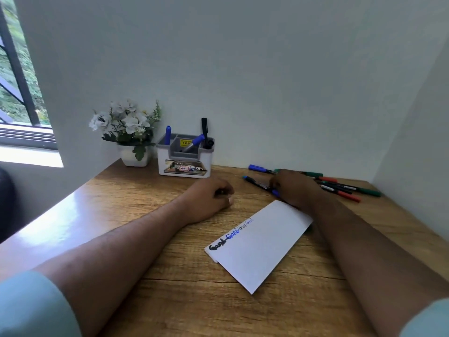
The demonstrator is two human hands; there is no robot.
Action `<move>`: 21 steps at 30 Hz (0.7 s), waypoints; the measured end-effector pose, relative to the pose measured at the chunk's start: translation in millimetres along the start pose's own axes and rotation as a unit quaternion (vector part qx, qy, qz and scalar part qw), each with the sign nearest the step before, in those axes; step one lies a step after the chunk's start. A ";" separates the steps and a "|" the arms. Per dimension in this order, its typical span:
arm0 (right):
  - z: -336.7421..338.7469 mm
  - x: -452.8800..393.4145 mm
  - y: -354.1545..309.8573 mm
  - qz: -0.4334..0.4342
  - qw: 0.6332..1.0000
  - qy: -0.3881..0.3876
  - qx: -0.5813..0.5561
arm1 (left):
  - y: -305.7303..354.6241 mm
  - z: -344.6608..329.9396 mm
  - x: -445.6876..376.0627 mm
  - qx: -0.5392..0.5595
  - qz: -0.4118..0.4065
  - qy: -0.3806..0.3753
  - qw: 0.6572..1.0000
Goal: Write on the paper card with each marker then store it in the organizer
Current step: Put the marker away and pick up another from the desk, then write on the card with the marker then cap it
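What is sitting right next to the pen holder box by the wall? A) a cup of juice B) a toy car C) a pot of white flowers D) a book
C: a pot of white flowers stands just left of the organizer at the back of the wooden desk.

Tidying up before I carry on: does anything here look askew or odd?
The card lies skewed to the desk edge. One blue marker leans slanted across the organizer instead of standing upright.
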State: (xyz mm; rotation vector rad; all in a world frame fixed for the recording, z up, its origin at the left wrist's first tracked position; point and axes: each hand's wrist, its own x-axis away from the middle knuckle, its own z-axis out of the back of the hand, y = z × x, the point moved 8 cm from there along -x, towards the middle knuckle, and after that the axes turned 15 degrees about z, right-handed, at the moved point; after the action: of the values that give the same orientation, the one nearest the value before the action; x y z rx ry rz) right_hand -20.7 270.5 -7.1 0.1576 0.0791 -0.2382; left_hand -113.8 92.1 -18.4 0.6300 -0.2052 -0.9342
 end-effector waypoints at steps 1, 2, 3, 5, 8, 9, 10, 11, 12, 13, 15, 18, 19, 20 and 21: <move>1.1 1.2 1.7 -0.007 1.000 0.018 -0.023 | 0.4 -0.1 -0.1 -0.002 -0.001 0.000 1.000; 3.3 2.7 2.4 -0.013 0.998 0.036 -0.057 | 1.0 -0.4 -0.3 -0.006 -0.003 0.000 1.000; 4.4 3.4 2.7 -0.014 0.995 0.050 -0.085 | 1.4 -0.6 -0.6 -0.009 -0.005 0.000 1.000; 4.2 3.5 -2.6 -0.011 0.993 0.029 -0.110 | 1.6 -0.1 -0.7 -0.009 -0.005 0.000 1.000; 1.4 -3.5 -14.0 0.008 0.994 0.002 -0.107 | 2.4 0.2 -0.3 -0.017 -0.009 0.005 1.000; 5.8 -5.6 -18.3 0.020 0.992 0.032 -0.121 | 3.2 0.7 0.5 -0.019 -0.011 0.011 1.000; 13.7 -5.7 -22.1 0.024 0.983 0.084 -0.160 | 3.7 1.8 1.6 -0.015 -0.011 0.019 1.000; 23.5 -4.9 -24.8 0.026 0.960 0.154 -0.231 | 4.3 4.1 3.0 -0.004 -0.011 0.031 0.999; 31.4 -3.7 -26.0 0.018 0.917 0.218 -0.334 | 5.0 7.4 4.5 0.010 -0.010 0.047 0.999; 36.0 -3.2 -28.9 0.013 0.854 0.259 -0.451 | 5.9 10.9 6.1 0.020 -0.011 0.065 0.998; 35.3 -5.1 -44.0 0.008 0.729 0.269 -0.630 | 8.2 16.0 8.6 0.044 -0.009 0.095 0.994; 27.4 -10.5 -73.1 0.022 0.642 0.233 -0.730 | 7.9 21.4 8.5 0.114 -0.001 0.124 0.986; 24.1 -11.6 -80.4 0.023 0.618 0.227 -0.752 | 7.5 23.0 8.1 0.115 -0.001 0.136 0.984; 21.2 -12.2 -84.5 0.024 0.600 0.222 -0.769 | 6.1 24.2 7.2 0.104 0.000 0.146 0.984; 19.5 -12.3 -86.1 0.021 0.607 0.220 -0.763 | 4.6 25.2 6.1 0.091 -0.001 0.153 0.984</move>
State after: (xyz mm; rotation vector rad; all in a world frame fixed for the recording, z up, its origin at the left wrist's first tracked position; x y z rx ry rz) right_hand -52.2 187.5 0.8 -1.5429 0.7485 -0.0089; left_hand -117.8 78.7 3.9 0.9341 -0.0147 -0.8126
